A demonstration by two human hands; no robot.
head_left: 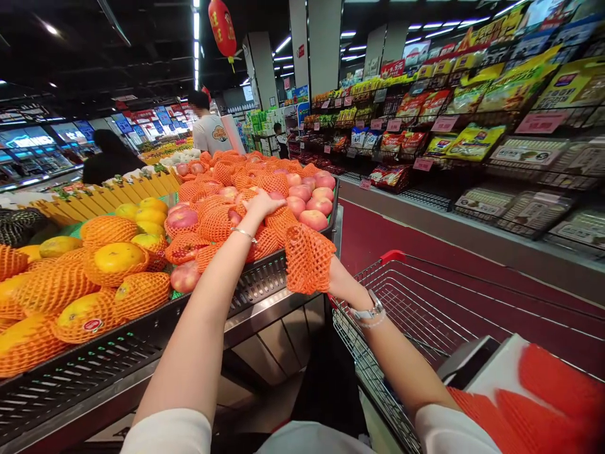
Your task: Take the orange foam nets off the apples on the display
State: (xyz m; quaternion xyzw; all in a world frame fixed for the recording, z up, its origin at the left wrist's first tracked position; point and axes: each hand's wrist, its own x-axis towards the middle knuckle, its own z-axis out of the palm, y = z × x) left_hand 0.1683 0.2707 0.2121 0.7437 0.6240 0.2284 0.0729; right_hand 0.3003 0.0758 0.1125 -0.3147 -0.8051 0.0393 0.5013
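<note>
My left hand [261, 205] reaches over a heap of pink-red apples, many in orange foam nets. Its thumb is stretched to the right and looks apart from the fingers, which are partly hidden. It rests on or just above the netted apples [215, 217]; I cannot tell if it touches one. My right hand [336, 277] is at the front edge of the black display crate [258, 277]. An orange foam net sleeve [309, 258] is held up in it and covers its fingers. Whether fruit is inside the net cannot be made out.
Yellow mangoes [118, 261] in foam nets lie at left. A wire shopping cart [392, 302] stands at my right, with a white and red box [543, 391] in it. Packaged-food shelves [472, 145] line the right. A person in a white shirt [212, 132] stands beyond the apples.
</note>
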